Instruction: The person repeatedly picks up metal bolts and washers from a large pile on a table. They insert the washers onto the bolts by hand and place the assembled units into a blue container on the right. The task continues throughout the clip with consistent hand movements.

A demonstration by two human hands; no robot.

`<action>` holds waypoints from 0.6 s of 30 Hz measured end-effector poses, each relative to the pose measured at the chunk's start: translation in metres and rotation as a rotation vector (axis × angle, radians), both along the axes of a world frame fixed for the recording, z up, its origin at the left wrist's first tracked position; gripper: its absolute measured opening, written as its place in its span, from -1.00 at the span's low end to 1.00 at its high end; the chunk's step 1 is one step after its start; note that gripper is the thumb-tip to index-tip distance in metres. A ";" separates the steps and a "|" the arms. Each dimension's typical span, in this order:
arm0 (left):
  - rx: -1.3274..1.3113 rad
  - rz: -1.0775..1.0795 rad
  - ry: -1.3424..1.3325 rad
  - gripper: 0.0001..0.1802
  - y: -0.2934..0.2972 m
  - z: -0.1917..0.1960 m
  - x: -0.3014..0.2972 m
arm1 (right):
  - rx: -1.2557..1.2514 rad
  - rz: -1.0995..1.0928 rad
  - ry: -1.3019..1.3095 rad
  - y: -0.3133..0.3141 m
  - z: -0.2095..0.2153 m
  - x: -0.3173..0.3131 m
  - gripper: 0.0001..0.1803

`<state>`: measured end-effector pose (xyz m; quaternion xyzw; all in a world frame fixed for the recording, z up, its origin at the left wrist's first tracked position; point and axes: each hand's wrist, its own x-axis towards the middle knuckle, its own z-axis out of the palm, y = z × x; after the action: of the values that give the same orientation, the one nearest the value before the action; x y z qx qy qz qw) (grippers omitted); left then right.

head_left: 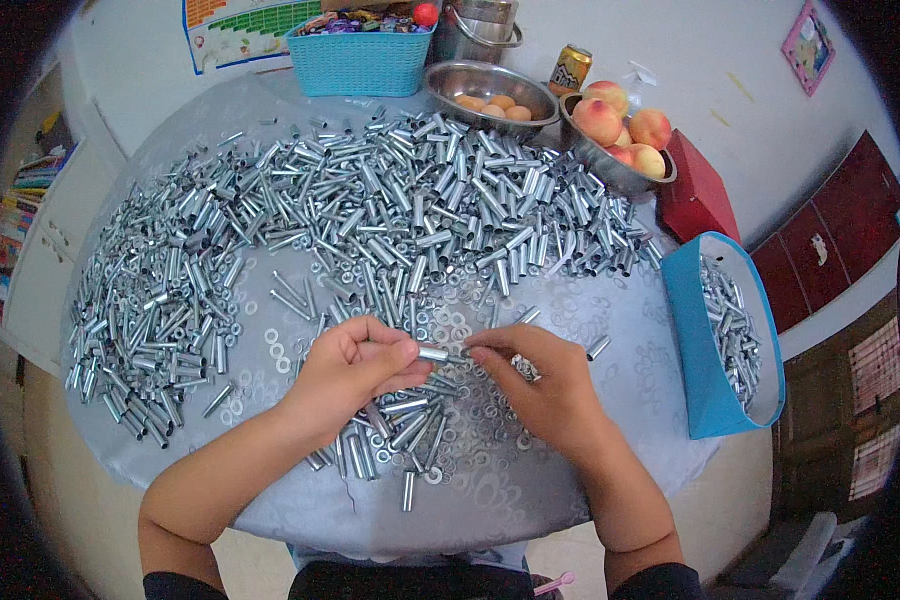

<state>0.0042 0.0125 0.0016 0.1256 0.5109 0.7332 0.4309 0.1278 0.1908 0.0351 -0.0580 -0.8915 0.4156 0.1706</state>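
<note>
Above the middle of the table, my left hand (365, 362) is closed round a short shiny metal tube (433, 354), its free end pointing right. My right hand (545, 380) meets that end with thumb and forefinger in a pinch; whatever small part they grip is too small to make out. Below the hands lies a loose cluster of metal tubes (408, 490) and thin rods. Flat washers (433, 477) are scattered among them. Beyond my hands spreads a large heap of similar metal tubes (370, 190), curving round to the left.
A blue bin (678, 345) holding metal parts stands at the right edge. At the back are a blue basket (355, 65), a steel bowl (440, 85) of eggs, a drink can (570, 70) and a bowl of peaches (598, 122). A red box (700, 190) sits beside them.
</note>
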 end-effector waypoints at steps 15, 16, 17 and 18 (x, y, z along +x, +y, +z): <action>0.057 0.058 0.001 -0.86 -0.001 -0.007 0.003 | -0.016 0.037 0.030 -0.006 -0.002 0.002 -0.79; 0.070 0.036 0.006 -0.86 -0.002 -0.006 0.002 | -0.040 0.027 0.013 -0.006 -0.001 0.002 -0.78; 0.083 0.013 0.009 -0.86 -0.002 -0.005 0.002 | -0.047 0.024 0.017 -0.006 0.000 0.002 -0.78; 0.096 -0.011 0.012 -0.85 -0.002 -0.004 0.002 | -0.054 0.021 0.020 -0.004 0.000 0.002 -0.78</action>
<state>0.0061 0.0107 -0.0024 0.1535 0.4770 0.7538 0.4250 0.1300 0.1863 0.0356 -0.0488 -0.8788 0.4419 0.1736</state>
